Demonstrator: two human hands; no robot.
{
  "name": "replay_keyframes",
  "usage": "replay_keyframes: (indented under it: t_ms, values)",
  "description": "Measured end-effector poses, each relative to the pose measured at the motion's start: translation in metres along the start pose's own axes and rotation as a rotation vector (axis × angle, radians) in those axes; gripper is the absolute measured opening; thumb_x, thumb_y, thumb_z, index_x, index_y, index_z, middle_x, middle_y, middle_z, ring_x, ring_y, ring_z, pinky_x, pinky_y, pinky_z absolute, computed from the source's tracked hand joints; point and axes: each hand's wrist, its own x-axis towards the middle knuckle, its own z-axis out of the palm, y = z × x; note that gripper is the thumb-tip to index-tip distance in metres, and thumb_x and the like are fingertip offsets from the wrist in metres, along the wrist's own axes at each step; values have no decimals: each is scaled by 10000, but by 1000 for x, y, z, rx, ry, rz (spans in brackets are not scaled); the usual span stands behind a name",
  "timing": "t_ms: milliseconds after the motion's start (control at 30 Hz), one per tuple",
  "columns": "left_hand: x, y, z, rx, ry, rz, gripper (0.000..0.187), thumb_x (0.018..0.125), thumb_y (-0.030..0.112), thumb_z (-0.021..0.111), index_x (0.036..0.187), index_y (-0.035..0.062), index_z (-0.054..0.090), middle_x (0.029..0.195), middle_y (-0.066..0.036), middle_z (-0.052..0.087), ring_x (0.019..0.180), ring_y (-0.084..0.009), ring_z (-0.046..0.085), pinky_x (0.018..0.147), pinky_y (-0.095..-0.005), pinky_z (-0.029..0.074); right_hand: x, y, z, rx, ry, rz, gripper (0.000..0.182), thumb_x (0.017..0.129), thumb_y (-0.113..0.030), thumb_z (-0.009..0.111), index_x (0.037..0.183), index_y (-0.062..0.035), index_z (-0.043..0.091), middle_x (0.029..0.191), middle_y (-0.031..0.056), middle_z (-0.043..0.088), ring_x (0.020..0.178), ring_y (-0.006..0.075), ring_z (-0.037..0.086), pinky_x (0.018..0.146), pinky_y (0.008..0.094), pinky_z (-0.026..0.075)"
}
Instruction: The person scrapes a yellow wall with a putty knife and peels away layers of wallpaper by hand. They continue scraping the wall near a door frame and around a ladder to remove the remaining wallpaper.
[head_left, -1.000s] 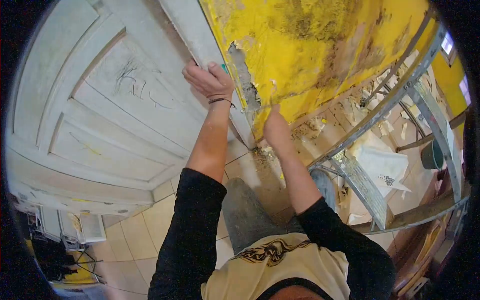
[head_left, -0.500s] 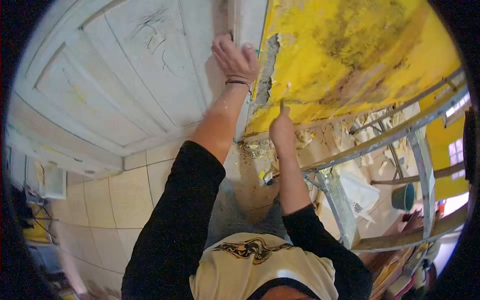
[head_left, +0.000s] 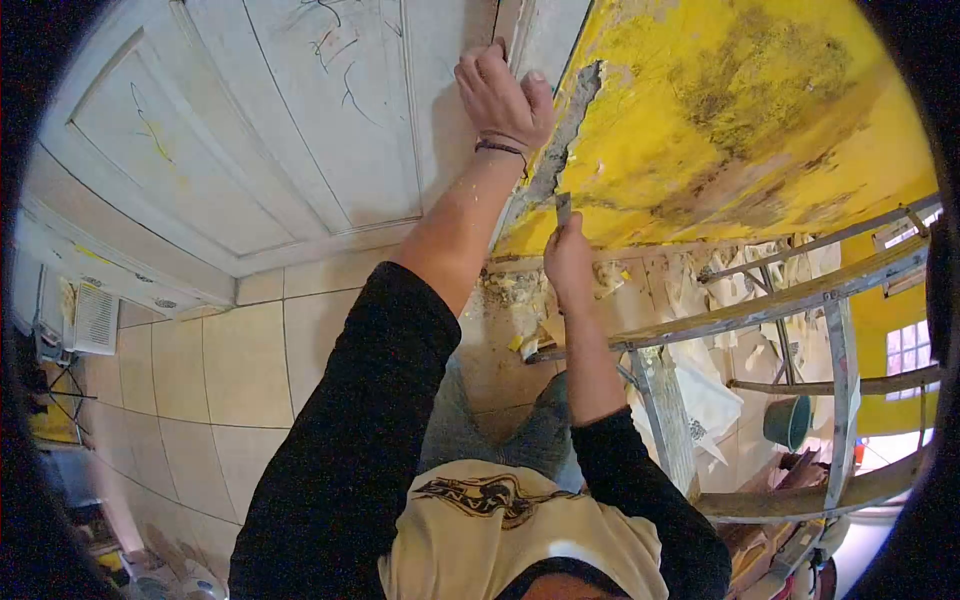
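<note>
The right hand [head_left: 568, 262] is gripping a stiff little scraper [head_left: 563, 207] by its handle, top middle. The left hand [head_left: 503, 98] is lying open, touching the door frame [head_left: 520, 40].

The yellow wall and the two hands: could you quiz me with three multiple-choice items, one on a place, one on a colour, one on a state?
1. Where does the left hand rest?
A. on the white door frame
B. on the floor tiles
C. on the bucket

2. What colour is the bucket?
A. red
B. green
C. white

3. How is the right hand?
A. open and empty
B. shut on a scraper
C. flat on the metal frame

Answers: 1 A, its fingers lie on the frame beside the yellow wall. 2 B, it shows dark green at lower right. 3 B, the blade sticks up from the fist against the wall.
</note>
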Motion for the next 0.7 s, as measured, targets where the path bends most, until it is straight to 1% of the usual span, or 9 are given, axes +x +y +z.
replay_keyframes:
  t_ms: [133,267,333,400,433,533,600,667,700]
  values:
    - [2,-1,0,16,-15,-3,449,817,247,558,1140,-56,483,1094,-253,490,992,-434,463,917,-543,365,-5,-1,-2,60,59,58,167,943,-77,492,1067,15,427,784,325,642,736,528,622,641,598,477]
    - [3,-1,4,11,33,56,404,871,292,536,1101,-33,468,1031,-251,471,960,-425,458,878,-526,360,6,-7,2,-77,-9,114,208,956,-111,495,1100,23,427,808,340,646,764,529,630,658,593,488]
    - [-1,-3,4,51,26,21,381,884,284,523,1091,-31,467,1024,-247,468,956,-423,456,876,-525,361,4,0,8,96,34,60,226,976,-158,465,1105,24,429,833,329,663,766,526,635,661,583,499]
    - [0,-2,2,51,-1,22,382,893,283,510,1096,-37,464,1029,-242,470,961,-419,453,875,-525,361,6,26,34,133,53,81,241,985,-183,441,1105,25,418,885,337,665,714,506,644,637,563,510]
    - [1,0,1,36,-2,15,380,890,278,510,1093,-41,465,1025,-242,470,959,-423,452,878,-526,360,2,22,39,328,87,87,254,988,-200,441,1100,27,421,881,312,655,660,478,631,616,548,513]
    - [0,-5,5,32,-37,37,461,873,314,525,1141,-57,471,1059,-262,484,978,-450,461,897,-552,363,-25,-13,32,916,-49,354,338,1030,-353,394,1030,-26,477,730,107,467,484,235,489,442,387,460]
    - [-1,-2,5,52,2,8,442,894,310,508,1128,-63,466,1036,-263,474,962,-456,455,881,-556,361,-27,-42,34,1271,-8,508,365,1020,-445,432,974,-88,500,678,36,468,517,143,473,482,309,419]
    - [-4,-7,1,62,-98,-1,412,907,282,496,1117,-70,454,1018,-269,462,951,-459,446,867,-563,355,-15,-52,43,1369,29,562,363,1026,-433,417,994,-85,514,721,43,484,526,139,474,480,300,415]
    - [-5,-10,4,74,-54,39,406,909,273,491,1111,-76,448,1014,-272,458,948,-457,443,861,-556,356,-8,-52,52,1454,5,577,378,1026,-435,412,1037,-69,505,753,51,495,554,148,484,493,308,417]
